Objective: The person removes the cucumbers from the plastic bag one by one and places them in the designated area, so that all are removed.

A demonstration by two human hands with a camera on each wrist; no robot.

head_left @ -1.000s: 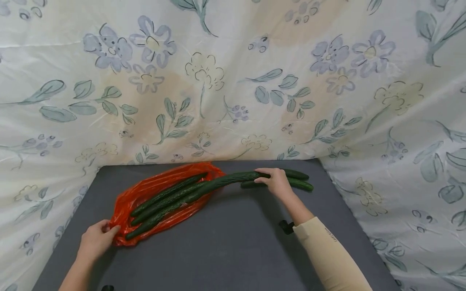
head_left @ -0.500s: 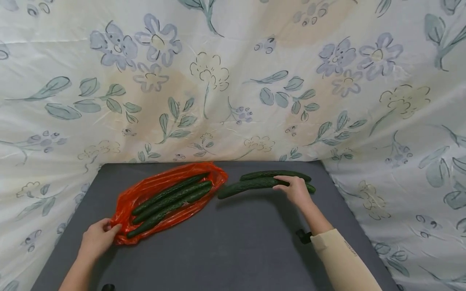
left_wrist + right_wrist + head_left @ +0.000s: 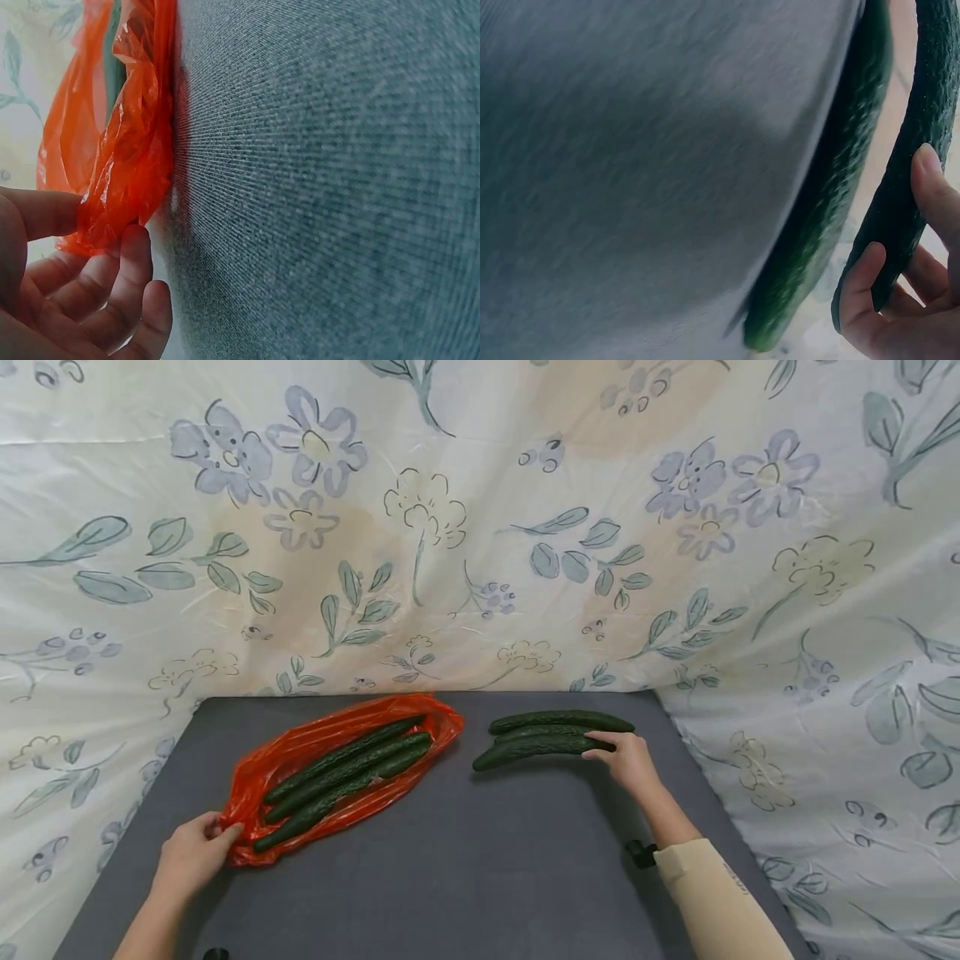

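My left hand (image 3: 192, 853) pinches the near-left end of a red plastic bag (image 3: 247, 793); in the left wrist view thumb and fingers hold the crumpled bag (image 3: 127, 172). Three cucumbers (image 3: 348, 766) lie side by side in the bag's opening. On the right, my right hand (image 3: 633, 766) grips the right end of a cucumber (image 3: 525, 747), just in front of two others (image 3: 558, 717). The right wrist view shows thumb and fingers round the held cucumber (image 3: 922, 112), with a gap to another cucumber (image 3: 821, 202) on the table.
The dark grey table (image 3: 420, 877) reaches back to a flowered cloth (image 3: 465, 527) that hangs behind and at both sides. A small black object (image 3: 216, 953) shows at the bottom left edge, another (image 3: 641, 853) beside my right forearm.
My right hand has carried the long cucumber from over the bag to the right, down in front of the other two. The left hand keeps its hold on the bag.
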